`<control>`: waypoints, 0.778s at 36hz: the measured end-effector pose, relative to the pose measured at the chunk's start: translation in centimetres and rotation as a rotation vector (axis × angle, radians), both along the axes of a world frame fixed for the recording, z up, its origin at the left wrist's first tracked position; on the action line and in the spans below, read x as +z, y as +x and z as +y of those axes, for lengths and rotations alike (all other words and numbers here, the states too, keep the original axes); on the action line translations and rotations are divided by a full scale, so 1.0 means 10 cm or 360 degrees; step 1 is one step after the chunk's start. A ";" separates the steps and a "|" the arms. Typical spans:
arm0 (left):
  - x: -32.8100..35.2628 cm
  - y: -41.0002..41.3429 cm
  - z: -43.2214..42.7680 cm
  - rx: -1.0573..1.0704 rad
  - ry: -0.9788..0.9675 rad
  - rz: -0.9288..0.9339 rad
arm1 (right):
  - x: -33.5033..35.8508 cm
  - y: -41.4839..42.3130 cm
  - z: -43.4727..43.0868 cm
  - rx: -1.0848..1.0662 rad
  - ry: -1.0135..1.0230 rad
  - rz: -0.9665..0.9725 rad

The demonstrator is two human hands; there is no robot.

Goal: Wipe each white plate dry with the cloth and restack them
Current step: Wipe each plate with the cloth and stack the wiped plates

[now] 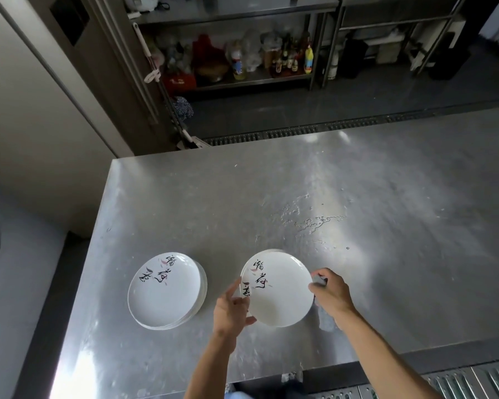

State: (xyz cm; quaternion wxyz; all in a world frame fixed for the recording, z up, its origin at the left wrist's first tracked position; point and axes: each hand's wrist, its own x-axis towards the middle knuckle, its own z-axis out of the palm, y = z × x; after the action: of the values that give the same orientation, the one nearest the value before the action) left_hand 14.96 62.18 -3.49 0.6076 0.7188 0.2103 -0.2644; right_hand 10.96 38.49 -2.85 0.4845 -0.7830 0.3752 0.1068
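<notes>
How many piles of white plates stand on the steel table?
2. The left pile lies untouched; the right pile has its top plate gripped by the left hand and right hand. Plates underneath are hidden.

Lower centre: left hand [232,311] grips plate [280,295] left rim, right hand [333,295] pinches cloth [326,316] at right rim. Stack [163,295] lower left on table [271,197].

Black brush-script characters, three in all, with pink strokes beside them, are painted on the left plate [164,292]. The same three are seen on the right plate [280,295]. None can be read with certainty. Labels on the shelf bottles [285,59] are too blurred to be read.
</notes>
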 end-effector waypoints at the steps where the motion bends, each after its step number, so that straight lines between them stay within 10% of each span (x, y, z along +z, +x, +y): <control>1: 0.00 0.01 0.00 0.0004 0.0016 -0.0007 | 0.00 0.00 0.00 0.0001 -0.0005 0.0001; 28: 0.19 0.14 0.42 0.0160 0.0179 -0.0336 | 0.37 0.44 0.70 0.0164 0.0158 -0.0309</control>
State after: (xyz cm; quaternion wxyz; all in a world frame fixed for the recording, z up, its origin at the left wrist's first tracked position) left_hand 16.32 66.36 -1.62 0.5977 0.7641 0.1954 -0.1443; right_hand 15.32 45.52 0.83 0.5506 -0.7830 0.2799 0.0737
